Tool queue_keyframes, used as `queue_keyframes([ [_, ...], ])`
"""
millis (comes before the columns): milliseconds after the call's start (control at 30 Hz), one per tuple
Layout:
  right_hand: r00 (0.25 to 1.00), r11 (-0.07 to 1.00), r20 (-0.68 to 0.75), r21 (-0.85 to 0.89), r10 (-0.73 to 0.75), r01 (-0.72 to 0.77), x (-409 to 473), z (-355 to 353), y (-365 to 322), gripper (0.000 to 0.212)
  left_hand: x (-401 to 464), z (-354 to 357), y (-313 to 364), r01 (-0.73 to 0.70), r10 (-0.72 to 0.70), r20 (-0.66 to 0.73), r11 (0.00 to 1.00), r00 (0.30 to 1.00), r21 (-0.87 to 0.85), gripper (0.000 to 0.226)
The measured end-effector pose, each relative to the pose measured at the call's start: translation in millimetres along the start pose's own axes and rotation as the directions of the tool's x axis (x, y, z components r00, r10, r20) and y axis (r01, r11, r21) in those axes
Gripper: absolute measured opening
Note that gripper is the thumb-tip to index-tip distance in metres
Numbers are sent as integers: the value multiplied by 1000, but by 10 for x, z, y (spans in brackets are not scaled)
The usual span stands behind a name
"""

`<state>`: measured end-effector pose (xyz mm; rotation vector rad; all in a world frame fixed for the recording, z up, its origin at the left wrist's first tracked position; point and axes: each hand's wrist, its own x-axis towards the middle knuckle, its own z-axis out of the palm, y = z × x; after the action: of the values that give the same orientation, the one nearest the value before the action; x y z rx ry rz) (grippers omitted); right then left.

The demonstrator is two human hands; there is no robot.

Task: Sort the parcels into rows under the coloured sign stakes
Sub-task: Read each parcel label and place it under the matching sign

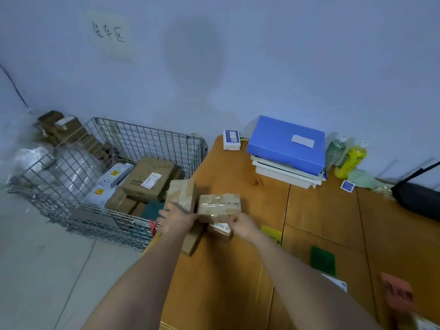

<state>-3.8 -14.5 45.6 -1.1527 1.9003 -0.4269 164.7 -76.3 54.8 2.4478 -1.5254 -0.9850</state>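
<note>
My left hand [176, 220] grips a tall taped brown parcel [182, 194] at the table's left edge. My right hand [242, 226] holds a flat taped brown parcel [219, 204] just to its right. Below them, a small labelled box [220, 231] and a thin brown box [192, 241] lie on the wooden table [238, 270]. A yellow sign [271, 233], a green sign [322, 259] and a red sign [397, 291] stand in a line toward the near right.
A wire cage [142, 139] holding several parcels and grey mail bags stands on the floor at the left. At the back of the table are a blue folder box [287, 144] on white trays, two bottles [350, 159], and a black object [416, 198] on the right.
</note>
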Motion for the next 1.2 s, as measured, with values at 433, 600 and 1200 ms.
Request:
queue_keyframes([
  [433, 992, 922, -75, 383, 99, -63, -23, -450, 20, 40, -237, -204, 148, 224, 226, 244, 110, 943, -968, 65],
  [600, 989, 762, -146, 640, -7, 100, -204, -890, -197, 43, -577, 36, 574, 265, 441, 343, 231, 829, -936, 69],
  [1200, 686, 407, -664, 563, -296, 720, -1997, -2620, -612, 49, -2421, -777, 2053, -449, 960, -102, 27, 262, -893, 94],
])
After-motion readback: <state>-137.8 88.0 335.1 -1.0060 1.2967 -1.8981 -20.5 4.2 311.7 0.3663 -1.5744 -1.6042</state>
